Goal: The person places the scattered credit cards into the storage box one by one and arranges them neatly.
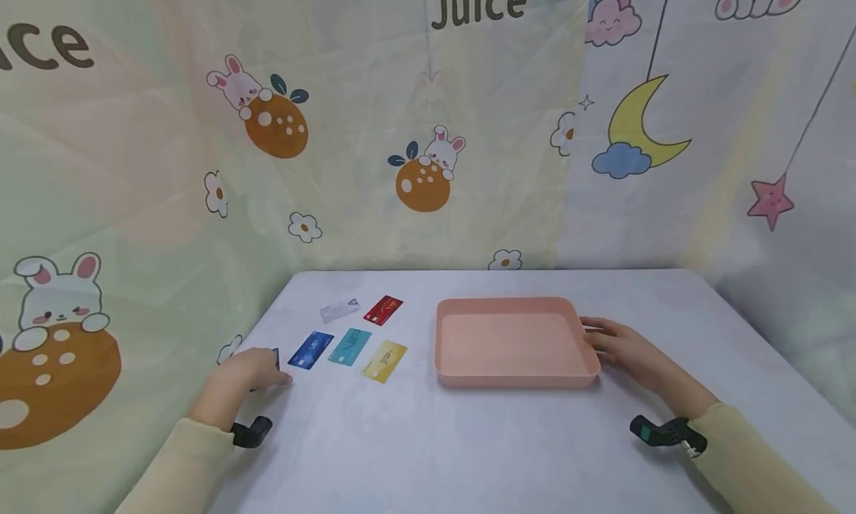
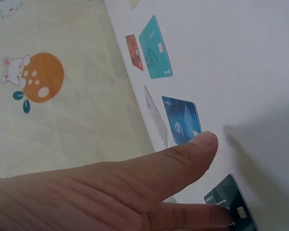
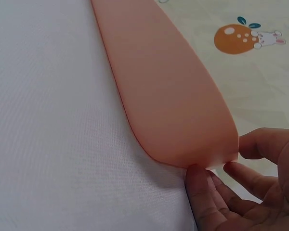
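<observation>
Near the left edge of the table, my left hand [image 1: 244, 376] reaches down beside a dark card [image 2: 231, 192]. A finger touches that card in the left wrist view, while the thumb stretches out apart from it. Close by lie a blue card [image 1: 310, 350], a teal card [image 1: 349, 347], a yellow card [image 1: 385, 361], a red card [image 1: 383, 310] and a pale silvery card [image 1: 339, 310]. On the right, a shallow pink tray [image 1: 508, 343] rests on the table. The fingertips of my right hand [image 1: 642, 362] touch the outside of its right end.
A white cloth covers the table [image 1: 428, 440]. Behind and beside it hang printed curtains [image 1: 361, 187] with rabbits, oranges and flowers. A dark band with a small device [image 1: 251, 431] is worn on the left wrist, and a similar device [image 1: 669, 433] on the right.
</observation>
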Motion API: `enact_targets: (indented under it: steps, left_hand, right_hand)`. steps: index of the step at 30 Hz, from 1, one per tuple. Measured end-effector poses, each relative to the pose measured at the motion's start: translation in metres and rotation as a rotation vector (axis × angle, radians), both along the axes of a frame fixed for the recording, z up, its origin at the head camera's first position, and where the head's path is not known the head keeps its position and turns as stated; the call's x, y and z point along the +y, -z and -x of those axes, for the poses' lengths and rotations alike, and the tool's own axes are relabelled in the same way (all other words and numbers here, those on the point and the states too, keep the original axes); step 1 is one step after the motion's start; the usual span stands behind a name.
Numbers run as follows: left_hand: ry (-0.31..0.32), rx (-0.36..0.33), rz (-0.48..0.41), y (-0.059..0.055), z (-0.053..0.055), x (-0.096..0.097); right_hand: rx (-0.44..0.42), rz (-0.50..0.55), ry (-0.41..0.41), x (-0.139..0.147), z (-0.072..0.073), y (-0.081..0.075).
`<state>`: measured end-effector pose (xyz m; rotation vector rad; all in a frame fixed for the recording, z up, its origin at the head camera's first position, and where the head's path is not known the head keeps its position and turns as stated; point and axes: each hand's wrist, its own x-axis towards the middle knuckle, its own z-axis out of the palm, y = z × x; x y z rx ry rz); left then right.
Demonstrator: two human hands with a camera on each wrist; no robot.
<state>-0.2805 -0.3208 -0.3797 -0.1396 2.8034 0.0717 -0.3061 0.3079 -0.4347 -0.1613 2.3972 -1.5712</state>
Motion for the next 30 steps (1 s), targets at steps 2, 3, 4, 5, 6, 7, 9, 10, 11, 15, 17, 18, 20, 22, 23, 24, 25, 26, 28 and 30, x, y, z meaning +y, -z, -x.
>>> enact_targets:
  steps: [2, 3, 4, 5, 6, 7, 9, 10, 11, 15, 17, 18, 20, 22, 23, 24, 25, 26, 28, 30]
  left_hand:
    - [0.001, 0.008, 0.007, 0.0, 0.0, -0.002]
    - [0.002, 0.015, 0.01, 0.0, 0.0, -0.003]
    - [0.003, 0.022, 0.014, 0.001, 0.0, -0.004]
    - [0.0, 0.025, 0.018, 0.001, 0.001, -0.005]
    - [-0.007, 0.027, 0.021, 0.002, 0.001, -0.006]
    - [-0.013, 0.027, 0.029, 0.003, 0.002, -0.007]
    - [-0.026, 0.021, 0.045, 0.005, 0.004, -0.008]
    - [-0.038, 0.014, 0.052, 0.006, 0.005, -0.008]
    - [-0.047, 0.008, 0.061, 0.007, 0.006, -0.008]
    - [-0.055, 0.015, 0.075, 0.01, 0.006, -0.011]
    - [-0.055, 0.032, 0.061, 0.009, 0.006, -0.011]
    - [-0.055, 0.038, 0.05, 0.009, 0.005, -0.011]
    - [-0.054, 0.047, 0.027, 0.008, 0.006, -0.011]
    - [-0.053, 0.052, 0.003, 0.009, 0.009, -0.013]
    - [-0.047, 0.058, -0.007, 0.01, 0.011, -0.014]
    - [-0.041, 0.061, -0.018, 0.01, 0.013, -0.015]
    - [-0.037, 0.064, -0.027, 0.01, 0.015, -0.017]
    - [-0.036, 0.067, -0.04, 0.009, 0.017, -0.018]
    - [-0.029, 0.07, -0.058, 0.008, 0.02, -0.019]
    - [-0.022, 0.07, -0.07, 0.005, 0.021, -0.02]
  right_hand:
    - [-0.004, 0.003, 0.0, -0.001, 0.0, 0.001]
    - [-0.004, 0.004, -0.001, -0.002, 0.0, 0.001]
    - [-0.004, 0.007, -0.002, -0.002, 0.0, 0.002]
    - [0.0, 0.004, -0.003, -0.002, 0.0, 0.002]
    - [0.005, 0.003, -0.004, -0.003, 0.0, 0.002]
    - [0.008, 0.0, -0.005, -0.003, 0.0, 0.002]
    - [0.01, -0.002, -0.003, -0.003, -0.001, 0.001]
    - [0.01, -0.004, -0.001, -0.003, -0.001, 0.001]
    - [0.009, -0.008, 0.002, -0.003, -0.001, 0.001]
    - [-0.004, -0.009, 0.006, -0.004, -0.001, 0.0]
    - [-0.006, -0.013, 0.01, -0.004, -0.002, 0.0]
    - [-0.007, -0.015, 0.013, -0.005, -0.002, 0.0]
    - [-0.011, -0.023, 0.021, -0.006, -0.003, -0.001]
    - [-0.014, -0.031, 0.027, -0.007, -0.004, -0.001]
    - [-0.017, -0.033, 0.03, -0.007, -0.004, -0.002]
    - [-0.017, -0.034, 0.031, -0.007, -0.004, -0.001]
    - [-0.015, -0.034, 0.031, -0.007, -0.003, -0.001]
    - [-0.012, -0.034, 0.03, -0.007, -0.003, -0.001]
    - [-0.007, -0.035, 0.029, -0.006, -0.002, 0.0]
    - [-0.002, -0.037, 0.026, -0.004, -0.002, 0.0]
